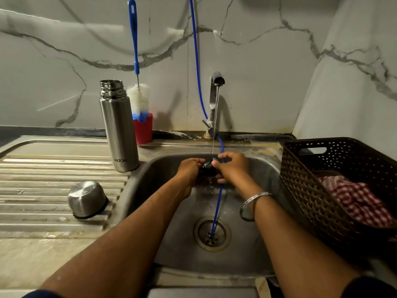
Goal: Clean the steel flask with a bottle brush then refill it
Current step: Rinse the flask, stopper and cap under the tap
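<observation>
Both hands over sink (264,168), under tap (217,82) stream.
Left hand (189,168) and right hand (232,166) both grasp small dark part (207,169), likely stopper, so water rinses it.
Flask (119,125) upright, open, on counter (32,168), left of grip, well apart.
Brush (138,97) in red cup (143,131) behind flask, untouched.
Cap (87,198) inverted, near left.

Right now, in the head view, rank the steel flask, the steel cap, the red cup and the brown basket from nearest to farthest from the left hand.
From the left hand:
1. Steel flask, upright on the drainboard just left of the sink.
2. Red cup, behind the flask by the wall, holding the bottle brush.
3. Steel cap, upside down on the drainboard, front left.
4. Brown basket, far right, past the right hand.
</observation>
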